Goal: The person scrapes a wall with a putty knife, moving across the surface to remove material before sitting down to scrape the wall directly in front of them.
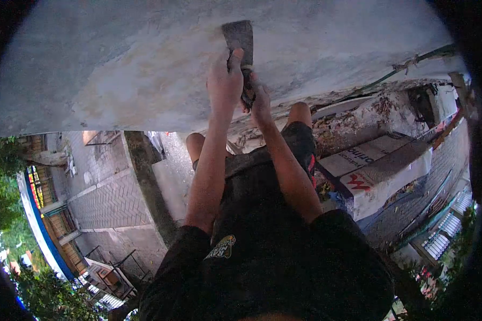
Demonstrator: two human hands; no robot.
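Note:
A wide-bladed scraper (239,35) lies with its dark flat blade against the pale, patchy wall (144,69). My left hand (225,83) is closed on it from the left, the thumb pressed along the lower part of the blade. From the other side, my right hand (261,104) closes around the dark handle, which shows in part between the two hands. A light band crosses the tool where blade and handle meet. Some fingers of both hands are hidden behind the tool.
A white printed carton (388,166) lies at the right, close to rubble and dry debris (353,125). A green cord (380,83) runs along the wall's lower right edge. Paving (110,200) and a low kerb (150,182) extend on the left.

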